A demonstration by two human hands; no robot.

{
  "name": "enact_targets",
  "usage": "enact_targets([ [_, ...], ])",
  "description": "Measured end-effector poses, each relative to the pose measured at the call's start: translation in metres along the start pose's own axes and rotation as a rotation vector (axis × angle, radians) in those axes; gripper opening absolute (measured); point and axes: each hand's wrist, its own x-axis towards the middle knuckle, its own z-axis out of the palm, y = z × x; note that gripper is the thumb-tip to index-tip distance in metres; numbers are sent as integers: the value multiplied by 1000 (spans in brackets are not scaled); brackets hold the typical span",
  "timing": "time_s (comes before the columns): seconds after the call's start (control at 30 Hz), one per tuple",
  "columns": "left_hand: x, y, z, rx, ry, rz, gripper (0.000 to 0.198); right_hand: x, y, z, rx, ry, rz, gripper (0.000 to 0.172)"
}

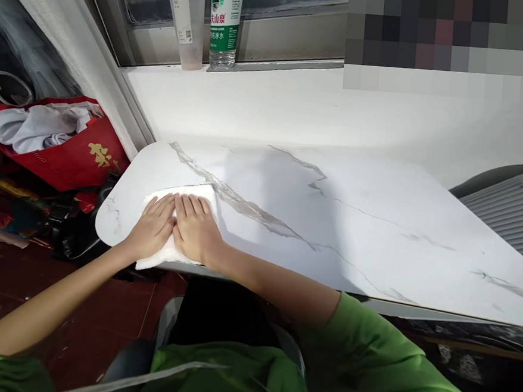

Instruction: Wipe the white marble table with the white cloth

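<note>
A white cloth (pixel 164 257) is spread at the left end of a white marble-patterned table (pixel 262 184), its lower corner hanging past the front edge. Both hands press on it side by side, fingers stretched forward and thumbs close together. My left hand (pixel 153 227) lies flat on the left half of the cloth. Flat on the right half rests my right hand (pixel 196 227). Parts of the cloth under the palms are hidden.
On the window ledge stand a green-labelled water bottle (pixel 225 26) and a tall translucent container (pixel 186 29). A red bag (pixel 80 153) with pale cloth in it sits left of the table. A grey ribbed object (pixel 507 207) stands at the right edge.
</note>
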Motion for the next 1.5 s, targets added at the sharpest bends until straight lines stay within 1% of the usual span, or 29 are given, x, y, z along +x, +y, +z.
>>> enact_targets([
  [0.1, 11, -11, -1, -17, 2, 1, 58, 14, 4, 4, -3, 1, -6, 61],
  [0.2, 34, -29, -1, -25, 25, -1, 59, 39, 16, 10, 5, 7, -15, 60],
  [0.33, 78, -62, 2, -31, 53, -22, 58, 82, 36, 20, 23, -2, 15, 57],
  [0.43, 114, -86, 2, -47, 66, 11, 56, 113, 51, 27, 27, 4, 64, 55],
  [0.5, 137, -99, 1, -53, 69, 36, 55, 132, 61, 32, 33, 12, 95, 53],
  [0.7, 195, -120, -2, -91, 98, 45, 49, 182, 97, 50, 64, 44, 144, 50],
  [0.87, 227, -131, 0, -95, 107, 37, 48, 210, 122, 61, 112, 88, 136, 46],
  [1.03, 240, -136, 1, -102, 110, 36, 48, 219, 130, 60, 95, 61, 161, 44],
  [1.23, 239, -133, 1, -70, 121, 35, 49, 216, 128, 58, 85, 67, 152, 47],
  [1.37, 228, -127, 1, -50, 108, 43, 50, 205, 121, 55, 56, 48, 165, 50],
  [1.5, 204, -116, 0, -29, 99, 38, 50, 185, 107, 52, 25, 63, 137, 52],
])
